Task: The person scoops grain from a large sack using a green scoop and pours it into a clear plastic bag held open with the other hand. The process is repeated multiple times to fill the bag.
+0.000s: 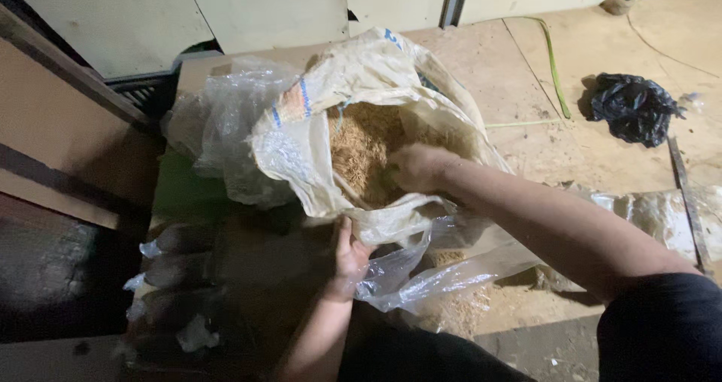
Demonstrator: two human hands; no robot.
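While the right hand is sunk in the tan shavings of the woven sack, its grip hidden, the left hand pinches the clear bag below, which looks only slightly filled, with most scooping left.

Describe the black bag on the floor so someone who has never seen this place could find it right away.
Start at the big pale woven sack of tan shavings in the middle, where the right hand reaches in. Look to the far right across the bare wooden floor, past the thin green cord. The crumpled black plastic bag lies there alone, the only dark, opaque bag; the others are clear or pale.
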